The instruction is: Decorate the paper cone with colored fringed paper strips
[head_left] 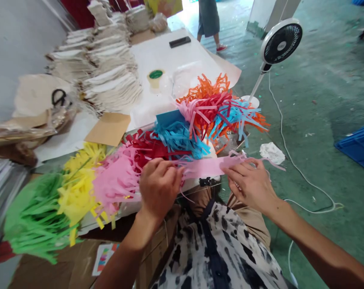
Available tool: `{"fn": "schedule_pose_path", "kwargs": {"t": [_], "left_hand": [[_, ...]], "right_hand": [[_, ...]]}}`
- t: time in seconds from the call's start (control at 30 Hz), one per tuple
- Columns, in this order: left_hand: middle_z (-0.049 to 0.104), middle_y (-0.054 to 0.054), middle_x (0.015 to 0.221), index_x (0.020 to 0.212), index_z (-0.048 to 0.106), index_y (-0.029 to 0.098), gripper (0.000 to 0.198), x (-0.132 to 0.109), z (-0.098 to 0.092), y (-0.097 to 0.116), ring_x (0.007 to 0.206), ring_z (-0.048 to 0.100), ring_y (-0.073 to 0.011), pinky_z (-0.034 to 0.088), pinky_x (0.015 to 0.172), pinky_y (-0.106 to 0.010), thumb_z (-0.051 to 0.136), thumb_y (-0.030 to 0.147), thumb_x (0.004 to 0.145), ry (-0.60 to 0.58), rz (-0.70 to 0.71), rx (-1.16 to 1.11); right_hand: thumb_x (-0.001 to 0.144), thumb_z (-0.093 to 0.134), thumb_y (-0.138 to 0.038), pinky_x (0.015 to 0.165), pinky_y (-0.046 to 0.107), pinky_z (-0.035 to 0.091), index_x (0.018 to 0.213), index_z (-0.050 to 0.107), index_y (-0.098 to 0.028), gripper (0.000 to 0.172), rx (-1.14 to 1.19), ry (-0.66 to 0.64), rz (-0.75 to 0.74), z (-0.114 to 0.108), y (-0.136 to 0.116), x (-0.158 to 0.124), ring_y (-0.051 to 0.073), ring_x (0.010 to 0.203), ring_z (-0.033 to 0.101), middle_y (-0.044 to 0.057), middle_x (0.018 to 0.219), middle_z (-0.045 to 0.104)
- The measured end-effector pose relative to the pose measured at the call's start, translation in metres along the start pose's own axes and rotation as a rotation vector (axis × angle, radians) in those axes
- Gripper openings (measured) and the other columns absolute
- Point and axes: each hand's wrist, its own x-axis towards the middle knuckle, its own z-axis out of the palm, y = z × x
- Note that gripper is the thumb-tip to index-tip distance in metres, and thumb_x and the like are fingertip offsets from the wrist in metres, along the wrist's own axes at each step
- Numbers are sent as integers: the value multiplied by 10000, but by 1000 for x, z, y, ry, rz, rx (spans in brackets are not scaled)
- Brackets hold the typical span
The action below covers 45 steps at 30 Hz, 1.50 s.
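A pink tissue-paper tassel strip is stretched level between my two hands, just above my lap. My left hand grips its left end, with the fingers curled round it. At the other end my right hand pinches the paper, and thin fringe strands stick out past the fingers. Beside my left hand lies a pile of pink fringed paper. Farther left are yellow fringe and green fringe. Dark red fringe and blue fringe lie just beyond my hands.
More tassels, with orange fringe among them, hang over the table's right edge. Stacks of cream paper or cloth, a tape roll and scissors lie farther back. A fan stands on the right. A person is behind.
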Motion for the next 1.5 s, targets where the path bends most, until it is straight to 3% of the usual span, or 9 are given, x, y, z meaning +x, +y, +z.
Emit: {"fn": "schedule_pose_path", "kwargs": {"t": [0.03,0.17,0.33,0.57,0.77,1.0,1.17,1.3,1.5], "left_hand": [[776,-78,1008,970,750,175,78,3,3,10,1073,670,-261,574,991,-443,688,223,974,-12,32,-61],[715,-143,1287,1327,653,94,395,11,34,48,1266,617,-270,543,1122,-418,594,90,936,-216,262,-275],[725,-157,1166,1185,687,73,279,8,64,56,1118,652,-295,597,996,-435,573,109,933,-260,259,-235],[730,-116,1121,1133,701,137,201,6,67,57,1082,657,-253,581,967,-404,546,203,1024,-180,187,-248],[728,-106,1072,1091,700,154,175,8,71,58,1078,658,-244,573,924,-380,534,164,1035,-186,176,-203],[743,-81,1068,1094,695,161,128,5,74,54,1050,674,-228,575,895,-353,599,136,1012,-148,197,-180],[764,-67,1080,1128,705,180,169,3,78,54,1026,695,-226,598,856,-351,654,125,976,-51,152,-208],[770,-63,1094,1149,705,182,208,3,82,56,1014,707,-233,608,858,-365,660,108,960,-52,132,-192],[768,-76,1098,1203,697,159,255,0,86,58,1015,709,-249,609,868,-383,625,88,969,-28,153,-97]], "right_hand": [[986,553,-199,997,493,319,1211,710,-170,275,-7,-10,-1,0,0,2,241,937,647,71,1047,757],[976,554,-214,935,473,311,1103,719,-173,212,-18,-68,-2,-4,1,10,245,927,626,76,1026,741],[975,568,-247,876,454,302,1125,711,-158,225,-57,-121,-8,-5,2,17,258,946,612,102,1068,731],[1048,541,-211,904,450,319,1120,724,-211,196,-99,-24,-103,6,9,15,243,992,602,60,1048,741],[1046,592,-328,910,459,335,1240,706,-175,272,-83,-2,-111,8,10,15,270,1043,609,101,1144,740],[1051,580,-222,882,430,329,1151,727,-200,179,-28,59,-101,13,15,17,230,1002,615,60,1083,759],[1036,591,-185,888,417,346,1145,726,-207,174,13,117,-112,19,17,13,207,999,634,50,1092,770],[1044,591,-171,919,412,361,1137,711,-203,155,31,187,-102,23,16,12,188,977,641,33,1067,766],[1052,579,-241,934,435,368,1215,668,-199,190,48,155,-54,25,11,10,228,1048,629,64,1126,744]]}}
